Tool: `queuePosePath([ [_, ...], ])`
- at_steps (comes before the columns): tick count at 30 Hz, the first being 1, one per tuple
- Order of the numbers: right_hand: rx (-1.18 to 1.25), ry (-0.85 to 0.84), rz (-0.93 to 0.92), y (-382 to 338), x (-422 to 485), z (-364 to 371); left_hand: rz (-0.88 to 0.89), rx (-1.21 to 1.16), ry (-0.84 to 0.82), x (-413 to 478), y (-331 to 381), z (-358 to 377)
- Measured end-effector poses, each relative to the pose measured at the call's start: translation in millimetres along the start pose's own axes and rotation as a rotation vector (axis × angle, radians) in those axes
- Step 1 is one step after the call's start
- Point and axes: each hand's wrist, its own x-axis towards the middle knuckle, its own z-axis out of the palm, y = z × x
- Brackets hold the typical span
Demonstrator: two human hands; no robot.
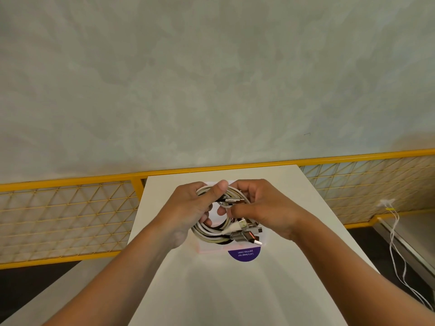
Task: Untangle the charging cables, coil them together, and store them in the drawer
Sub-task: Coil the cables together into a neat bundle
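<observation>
Here, cables [207, 232] over table [235, 290]; railing [58, 182] behind.

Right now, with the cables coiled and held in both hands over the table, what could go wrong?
1. Several plug ends stick out loose at the lower right of the coil; they could snag or drag loops free.
2. The left hand and right hand grip the coil near its top only, so the lower loops might spring open when one hand lets go.

Reaches both forearms forward and inward above the tabletop [211, 292]. Grips the cable coil [210, 234] in the left hand [189, 209], thumb on top; pinches it with curled fingers of the right hand [262, 208].
</observation>
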Motion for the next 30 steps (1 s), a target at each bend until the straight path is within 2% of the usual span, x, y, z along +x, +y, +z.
queuePosePath([
  [3, -0.018, 0.002, -0.002, 0, 0, -1, 0.038, 0.015, -0.014, -2, 0, 1],
  [8, -0.050, -0.034, -0.018, 1, 0, -3, 0.021, 0.136, -0.150, -5, 8, -4],
  [19, -0.063, -0.058, -0.023, 5, 0, -6, 0.000, 0.097, -0.032, -5, 3, 2],
  [26, 0.026, -0.179, 0.017, 8, -4, -30, -0.028, 0.074, -0.018, -7, 1, -2],
  [30, -0.048, -0.183, 0.045, 10, -7, -41, -0.043, 0.076, -0.054, -8, 1, -4],
])
